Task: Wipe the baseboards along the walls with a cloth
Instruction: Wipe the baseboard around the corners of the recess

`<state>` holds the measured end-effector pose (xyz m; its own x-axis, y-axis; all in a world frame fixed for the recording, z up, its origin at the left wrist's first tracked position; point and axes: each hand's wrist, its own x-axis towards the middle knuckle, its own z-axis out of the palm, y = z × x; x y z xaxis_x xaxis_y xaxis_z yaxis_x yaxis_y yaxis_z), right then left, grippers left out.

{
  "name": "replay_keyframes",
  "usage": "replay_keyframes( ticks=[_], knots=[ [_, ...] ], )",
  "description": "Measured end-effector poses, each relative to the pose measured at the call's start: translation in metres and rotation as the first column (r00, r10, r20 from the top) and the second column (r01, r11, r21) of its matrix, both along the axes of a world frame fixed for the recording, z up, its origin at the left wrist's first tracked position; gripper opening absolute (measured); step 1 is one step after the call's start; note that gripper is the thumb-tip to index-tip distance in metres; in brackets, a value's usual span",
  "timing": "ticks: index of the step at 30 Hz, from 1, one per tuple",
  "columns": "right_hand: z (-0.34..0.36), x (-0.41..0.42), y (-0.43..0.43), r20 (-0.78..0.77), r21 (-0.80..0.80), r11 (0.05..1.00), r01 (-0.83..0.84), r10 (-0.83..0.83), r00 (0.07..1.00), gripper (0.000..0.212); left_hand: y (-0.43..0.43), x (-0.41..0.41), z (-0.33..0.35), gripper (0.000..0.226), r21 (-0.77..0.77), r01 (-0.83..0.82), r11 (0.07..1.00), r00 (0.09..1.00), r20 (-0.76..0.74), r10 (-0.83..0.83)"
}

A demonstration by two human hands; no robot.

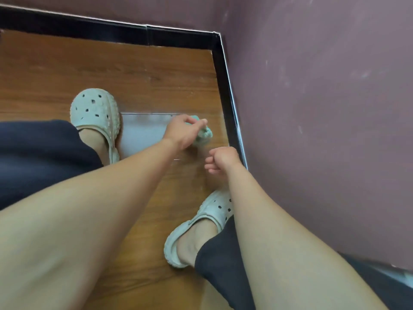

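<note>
A pale green cloth is bunched up just above the wooden floor, and my left hand pinches its top. My right hand hangs beside it with loosely curled fingers, holding nothing. A black baseboard runs along the right wall, a short way right of the cloth. A second black baseboard runs along the far wall, and the two meet at the corner in the upper middle of the view.
My two feet in pale clogs stand on the wood floor. A light grey rectangular patch lies on the floor left of the cloth. Mauve walls close the corner.
</note>
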<state>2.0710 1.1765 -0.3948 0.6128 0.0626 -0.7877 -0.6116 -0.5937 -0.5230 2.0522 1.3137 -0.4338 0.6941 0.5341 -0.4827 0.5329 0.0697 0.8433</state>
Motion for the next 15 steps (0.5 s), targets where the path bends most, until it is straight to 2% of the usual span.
replay_keyframes(
  ticks=[3,8,11,15],
  knots=[
    [0.034,-0.014,0.006,0.069,0.002,0.998,-0.069,0.069,0.995,0.029,0.002,-0.026,0.038,0.035,0.083,0.049,0.995,0.999,-0.007,-0.049],
    [0.091,-0.033,0.005,0.159,0.014,0.99,-0.143,0.139,0.977,0.029,-0.003,-0.057,0.11,0.007,0.177,0.059,0.982,0.998,0.001,-0.06],
    [0.113,-0.039,0.0,0.211,0.022,0.993,-0.116,0.109,0.971,0.024,-0.008,-0.072,0.126,0.009,0.133,0.002,0.991,0.999,0.033,-0.006],
    [0.118,-0.057,0.0,0.261,-0.052,0.988,-0.145,0.153,0.953,0.033,-0.016,-0.086,0.125,0.023,0.065,-0.052,0.997,0.997,0.063,0.048]
  ],
)
